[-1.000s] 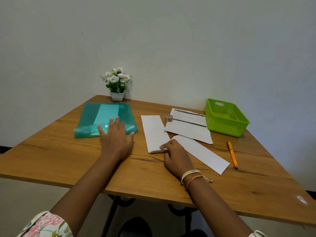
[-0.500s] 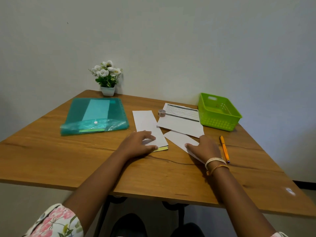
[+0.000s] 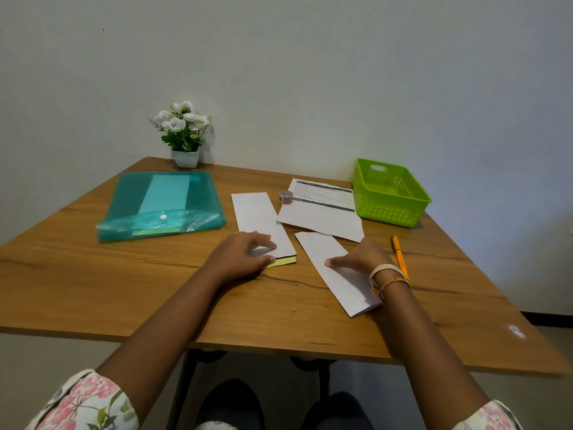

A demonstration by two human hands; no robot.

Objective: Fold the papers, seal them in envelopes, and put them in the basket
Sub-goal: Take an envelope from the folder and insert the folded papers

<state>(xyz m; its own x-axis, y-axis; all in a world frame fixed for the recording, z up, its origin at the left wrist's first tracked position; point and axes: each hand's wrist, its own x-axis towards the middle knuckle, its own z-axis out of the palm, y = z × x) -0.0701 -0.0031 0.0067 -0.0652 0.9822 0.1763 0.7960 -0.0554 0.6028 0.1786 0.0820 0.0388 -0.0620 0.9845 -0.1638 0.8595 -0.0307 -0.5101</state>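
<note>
Two long white envelopes lie on the wooden table (image 3: 124, 290). My left hand (image 3: 245, 256) holds the near end of the left envelope (image 3: 259, 217), fingers on top and thumb at its edge, beside a yellow strip (image 3: 285, 262). My right hand (image 3: 359, 259) rests on the right envelope (image 3: 335, 274) with its thumb flat on the paper. A printed sheet (image 3: 322, 212) lies unfolded behind them. The green basket (image 3: 390, 209) stands at the back right and looks empty.
A teal plastic folder (image 3: 161, 206) lies at the left. A small tape roll (image 3: 286, 197) sits on the printed sheet's corner. An orange pen (image 3: 400, 259) lies right of my right hand. A white flower pot (image 3: 186, 135) stands against the wall.
My left hand left the teal folder and came to the left envelope's near end. My right hand moved from that envelope onto the right one.
</note>
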